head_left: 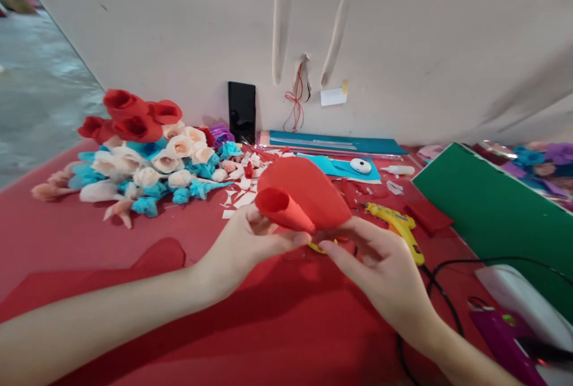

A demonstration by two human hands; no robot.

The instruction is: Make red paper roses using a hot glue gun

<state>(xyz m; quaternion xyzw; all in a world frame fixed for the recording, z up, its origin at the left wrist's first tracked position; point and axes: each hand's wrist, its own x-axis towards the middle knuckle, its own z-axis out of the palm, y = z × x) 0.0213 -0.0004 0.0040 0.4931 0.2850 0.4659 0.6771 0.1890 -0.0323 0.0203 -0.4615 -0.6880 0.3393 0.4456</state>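
Between my two hands is a red paper petal (302, 186), its left side rolled into a cone and its right side still spread wide. My left hand (248, 249) closes around the rolled part, thumb near the pointed bottom. The fingers of my right hand (373, 261) pinch the petal's lower right edge near that same point. Just below the fingertips shows a bit of something yellow, mostly hidden. A yellow glue gun (398, 225) lies beyond my right hand, with its black cord trailing toward me.
Paper flowers (152, 153) in red, cream and blue are heaped at the left. A black phone (242, 111) leans on the back wall. Paper scraps (244, 186) lie mid-table. At the right stand a green board (501, 219) and a purple item (504, 338).
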